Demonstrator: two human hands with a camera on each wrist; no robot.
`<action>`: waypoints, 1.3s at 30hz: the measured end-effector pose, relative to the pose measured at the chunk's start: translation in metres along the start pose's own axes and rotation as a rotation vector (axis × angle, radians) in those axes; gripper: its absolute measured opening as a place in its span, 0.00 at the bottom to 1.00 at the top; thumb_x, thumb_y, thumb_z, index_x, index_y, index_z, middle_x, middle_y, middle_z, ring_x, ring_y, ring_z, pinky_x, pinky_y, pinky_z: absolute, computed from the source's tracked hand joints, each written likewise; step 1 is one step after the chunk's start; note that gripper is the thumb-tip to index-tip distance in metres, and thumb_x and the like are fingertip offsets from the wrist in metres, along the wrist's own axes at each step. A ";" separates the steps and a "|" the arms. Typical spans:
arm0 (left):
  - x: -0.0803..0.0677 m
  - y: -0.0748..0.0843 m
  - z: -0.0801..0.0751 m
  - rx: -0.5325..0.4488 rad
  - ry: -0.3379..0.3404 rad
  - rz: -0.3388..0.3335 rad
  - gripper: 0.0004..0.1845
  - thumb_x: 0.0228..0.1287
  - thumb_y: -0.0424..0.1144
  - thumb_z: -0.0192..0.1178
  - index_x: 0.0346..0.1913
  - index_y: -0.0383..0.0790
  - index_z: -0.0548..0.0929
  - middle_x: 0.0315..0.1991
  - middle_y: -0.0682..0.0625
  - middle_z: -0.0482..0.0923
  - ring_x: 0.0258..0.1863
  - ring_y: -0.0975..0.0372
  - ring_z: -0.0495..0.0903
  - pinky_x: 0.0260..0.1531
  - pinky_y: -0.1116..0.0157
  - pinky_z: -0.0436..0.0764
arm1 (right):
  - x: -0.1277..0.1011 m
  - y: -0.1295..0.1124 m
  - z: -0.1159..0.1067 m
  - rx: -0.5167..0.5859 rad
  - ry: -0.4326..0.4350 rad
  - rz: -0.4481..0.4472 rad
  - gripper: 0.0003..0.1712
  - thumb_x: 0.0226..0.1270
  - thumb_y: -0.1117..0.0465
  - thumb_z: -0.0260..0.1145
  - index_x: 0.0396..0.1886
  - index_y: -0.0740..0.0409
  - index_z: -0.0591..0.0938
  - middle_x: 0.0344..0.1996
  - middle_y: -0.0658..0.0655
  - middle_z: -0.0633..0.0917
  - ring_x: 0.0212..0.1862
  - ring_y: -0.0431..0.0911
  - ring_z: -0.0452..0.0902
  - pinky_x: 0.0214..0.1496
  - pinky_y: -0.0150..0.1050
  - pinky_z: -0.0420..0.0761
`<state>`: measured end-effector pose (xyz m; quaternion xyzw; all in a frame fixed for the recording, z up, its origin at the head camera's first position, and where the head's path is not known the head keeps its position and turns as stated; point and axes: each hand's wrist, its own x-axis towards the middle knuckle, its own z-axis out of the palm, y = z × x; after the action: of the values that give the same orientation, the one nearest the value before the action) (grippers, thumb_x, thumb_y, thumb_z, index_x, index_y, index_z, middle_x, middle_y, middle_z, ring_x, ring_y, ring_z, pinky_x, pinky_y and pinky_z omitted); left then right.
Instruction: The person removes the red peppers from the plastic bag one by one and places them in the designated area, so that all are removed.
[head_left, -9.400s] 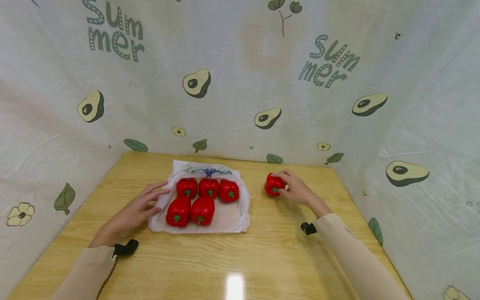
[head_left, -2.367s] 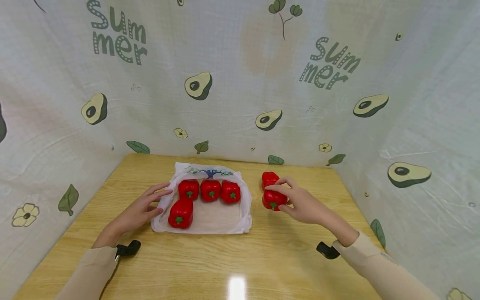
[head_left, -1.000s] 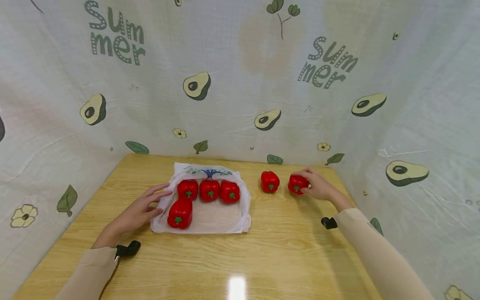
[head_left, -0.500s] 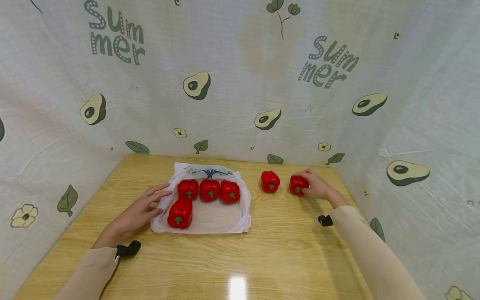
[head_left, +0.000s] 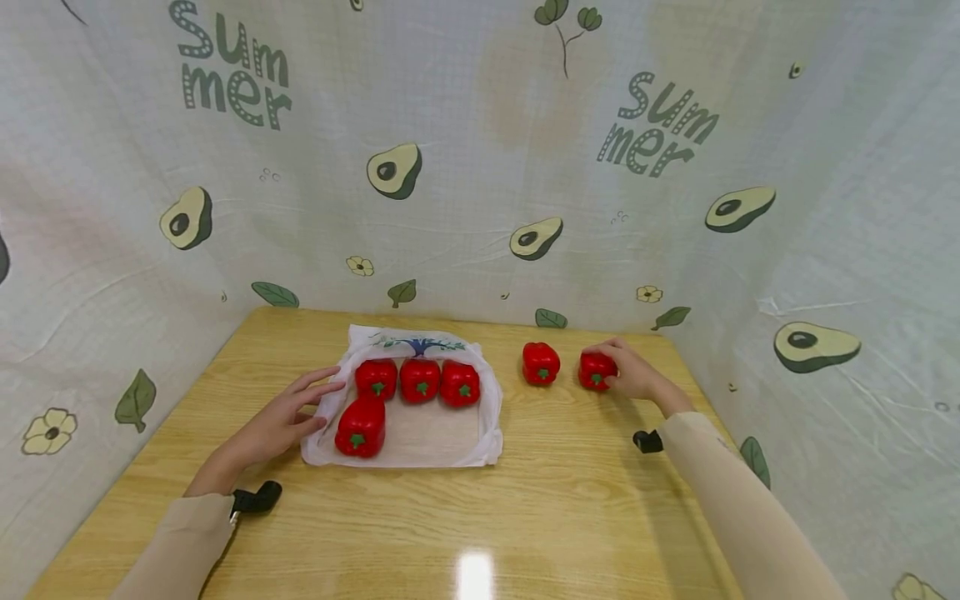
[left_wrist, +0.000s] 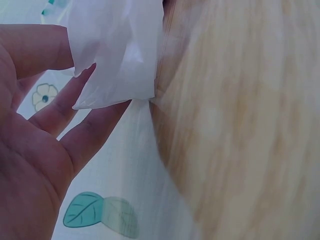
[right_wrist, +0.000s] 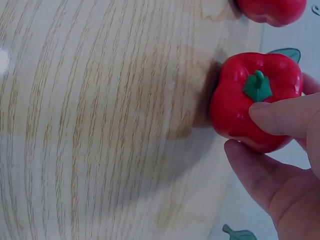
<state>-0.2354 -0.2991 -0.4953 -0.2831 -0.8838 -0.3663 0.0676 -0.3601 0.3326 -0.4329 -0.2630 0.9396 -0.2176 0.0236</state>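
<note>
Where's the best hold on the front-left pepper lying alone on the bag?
Take the front-left pepper across its broad red body, coming from above and the right. Its stem end faces the camera, the left hand holds the bag edge on its left, and its right side looks free.

Red peppers: six
Peppers on the white bag (head_left: pixel 491 433): four (head_left: pixel 360 425)
Peppers on the bare counter (head_left: pixel 525 517): two (head_left: pixel 540 363)
White bags: one
Hands: two

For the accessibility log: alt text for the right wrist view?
The right hand grips a red toy bell pepper, green stem facing the camera, on a light wooden table. A second red pepper peeks in at the top edge.
</note>
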 end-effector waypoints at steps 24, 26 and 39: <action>0.000 -0.001 0.000 -0.001 -0.003 0.007 0.35 0.64 0.21 0.69 0.75 0.36 0.75 0.80 0.38 0.60 0.67 0.36 0.75 0.57 0.70 0.81 | -0.004 -0.024 -0.021 -0.033 0.053 -0.062 0.32 0.71 0.75 0.69 0.73 0.62 0.76 0.70 0.71 0.71 0.68 0.70 0.71 0.67 0.70 0.75; 0.000 -0.001 0.000 0.007 -0.001 0.010 0.36 0.64 0.20 0.69 0.75 0.36 0.75 0.80 0.38 0.60 0.67 0.36 0.75 0.58 0.69 0.82 | -0.002 -0.037 -0.022 -0.040 0.064 -0.063 0.32 0.72 0.72 0.69 0.74 0.60 0.76 0.70 0.69 0.71 0.69 0.68 0.70 0.68 0.69 0.75; 0.000 -0.002 -0.001 -0.009 0.003 0.015 0.36 0.64 0.21 0.69 0.75 0.37 0.75 0.81 0.38 0.59 0.68 0.36 0.74 0.58 0.68 0.82 | 0.013 -0.133 -0.017 0.027 0.021 -0.177 0.32 0.73 0.67 0.71 0.75 0.56 0.76 0.74 0.64 0.69 0.71 0.62 0.70 0.64 0.62 0.81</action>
<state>-0.2362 -0.3010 -0.4962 -0.2897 -0.8799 -0.3700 0.0702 -0.3096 0.2307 -0.3604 -0.3425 0.9099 -0.2341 -0.0020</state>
